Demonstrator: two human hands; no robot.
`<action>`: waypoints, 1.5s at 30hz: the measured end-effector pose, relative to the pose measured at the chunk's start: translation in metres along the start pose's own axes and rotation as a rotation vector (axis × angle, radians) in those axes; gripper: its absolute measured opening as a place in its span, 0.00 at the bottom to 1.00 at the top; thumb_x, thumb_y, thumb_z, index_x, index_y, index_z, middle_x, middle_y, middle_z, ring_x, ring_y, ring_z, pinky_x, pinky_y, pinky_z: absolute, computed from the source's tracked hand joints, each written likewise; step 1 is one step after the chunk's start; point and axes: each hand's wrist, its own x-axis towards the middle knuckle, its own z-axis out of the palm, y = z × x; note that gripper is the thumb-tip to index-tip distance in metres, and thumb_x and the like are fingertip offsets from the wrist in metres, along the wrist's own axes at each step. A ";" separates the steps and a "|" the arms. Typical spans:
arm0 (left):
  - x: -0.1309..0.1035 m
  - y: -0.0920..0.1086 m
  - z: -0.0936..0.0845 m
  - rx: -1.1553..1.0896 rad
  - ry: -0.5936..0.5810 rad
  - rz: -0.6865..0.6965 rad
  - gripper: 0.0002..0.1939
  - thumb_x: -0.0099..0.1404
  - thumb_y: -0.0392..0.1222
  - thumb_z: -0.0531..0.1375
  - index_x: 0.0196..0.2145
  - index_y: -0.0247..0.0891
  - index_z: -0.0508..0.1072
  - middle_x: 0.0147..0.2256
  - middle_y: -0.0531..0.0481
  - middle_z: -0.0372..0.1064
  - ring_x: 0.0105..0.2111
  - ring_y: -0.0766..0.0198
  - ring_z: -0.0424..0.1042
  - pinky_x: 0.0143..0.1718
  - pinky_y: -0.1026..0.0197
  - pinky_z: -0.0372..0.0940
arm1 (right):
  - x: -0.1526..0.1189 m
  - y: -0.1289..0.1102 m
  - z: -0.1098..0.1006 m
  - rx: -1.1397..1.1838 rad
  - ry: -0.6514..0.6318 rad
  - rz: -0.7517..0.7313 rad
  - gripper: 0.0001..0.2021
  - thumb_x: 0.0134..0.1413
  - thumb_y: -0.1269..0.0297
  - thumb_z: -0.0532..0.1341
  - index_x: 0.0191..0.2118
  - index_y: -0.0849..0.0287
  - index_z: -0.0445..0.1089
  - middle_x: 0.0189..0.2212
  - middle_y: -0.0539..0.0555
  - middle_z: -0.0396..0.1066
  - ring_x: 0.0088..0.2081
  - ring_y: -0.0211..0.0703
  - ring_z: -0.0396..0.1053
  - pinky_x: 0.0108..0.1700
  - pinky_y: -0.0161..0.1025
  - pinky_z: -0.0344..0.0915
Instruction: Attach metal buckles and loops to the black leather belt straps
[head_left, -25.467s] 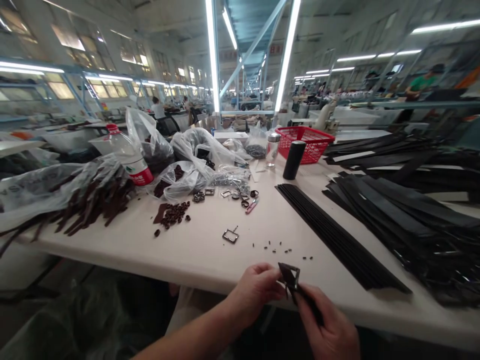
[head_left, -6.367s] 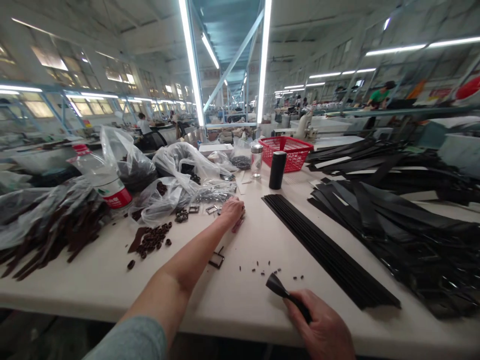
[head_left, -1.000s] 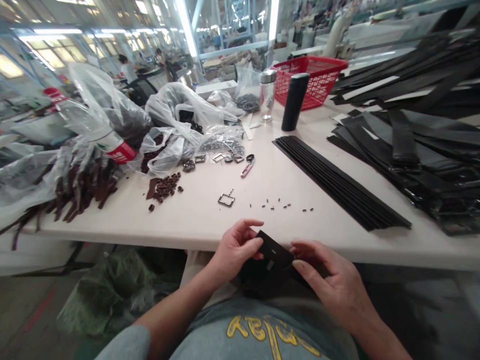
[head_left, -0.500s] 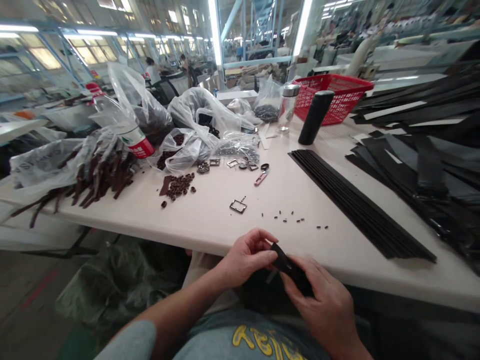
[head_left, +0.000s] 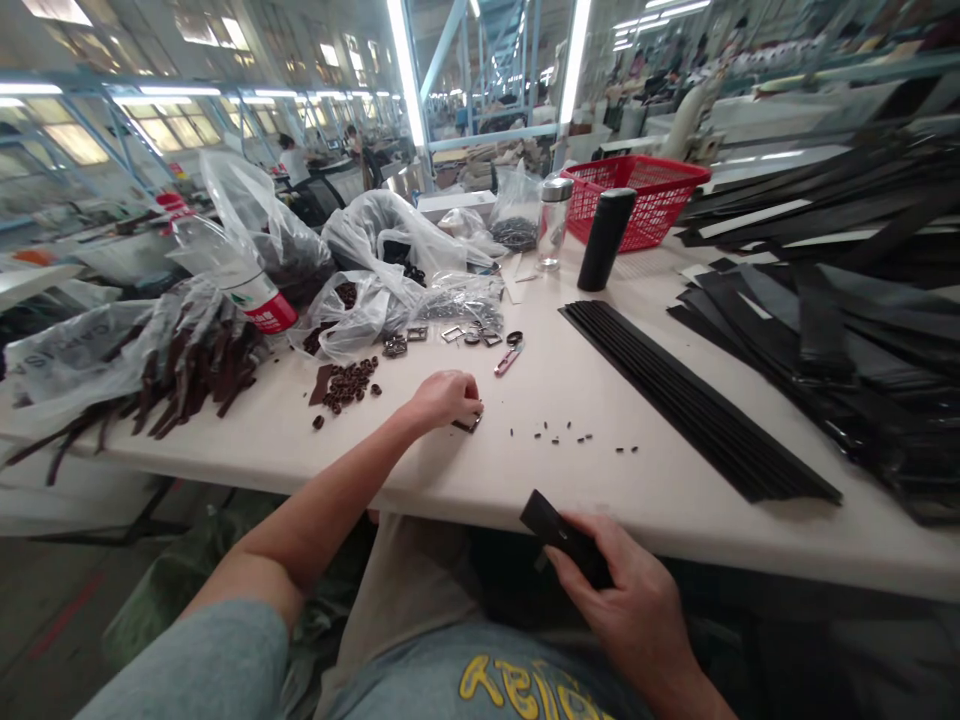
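My left hand (head_left: 450, 399) is closed on a metal buckle (head_left: 469, 425) lying on the table, its fingers covering most of the frame. In my right hand (head_left: 626, 585) is a folded black strap (head_left: 564, 535), gripped at the table's front edge with one end pointing up and left. Several tiny dark metal pieces (head_left: 556, 440) lie scattered on the tabletop between the hands and the stacked black strips (head_left: 675, 390). Small pink-handled snips (head_left: 507, 360) rest beyond my left hand.
Brown loops (head_left: 351, 383) and plastic bags (head_left: 375, 240) cover the left and back of the table (head_left: 450, 485). A black flask (head_left: 606, 240), a glass bottle (head_left: 553, 225) and a red basket (head_left: 637, 195) stand at the back. Black strips (head_left: 825, 340) are piled at right.
My left hand has let go of the black strap and moved forward and left onto the buckle. My right hand still holds the strap. The view has shifted slightly.
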 end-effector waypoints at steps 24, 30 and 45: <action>-0.031 0.009 -0.009 0.201 -0.183 0.577 0.09 0.57 0.29 0.59 0.31 0.38 0.77 0.34 0.47 0.75 0.36 0.61 0.74 0.42 0.63 0.65 | -0.004 0.008 -0.005 0.318 -0.364 0.529 0.10 0.54 0.55 0.61 0.33 0.57 0.73 0.29 0.51 0.75 0.31 0.45 0.71 0.37 0.39 0.64; -0.070 -0.019 0.016 0.061 0.082 0.552 0.15 0.64 0.43 0.63 0.47 0.38 0.74 0.51 0.40 0.71 0.50 0.54 0.72 0.54 0.54 0.67 | -0.006 0.012 -0.001 0.311 -0.387 0.524 0.10 0.55 0.56 0.61 0.33 0.57 0.73 0.29 0.50 0.75 0.31 0.44 0.70 0.36 0.38 0.63; -0.146 -0.044 0.054 -0.305 0.232 0.564 0.13 0.68 0.37 0.57 0.45 0.46 0.79 0.46 0.45 0.79 0.49 0.61 0.77 0.54 0.54 0.70 | 0.001 0.004 -0.003 0.328 -0.438 0.527 0.13 0.58 0.54 0.59 0.33 0.59 0.74 0.25 0.49 0.73 0.28 0.41 0.67 0.32 0.36 0.63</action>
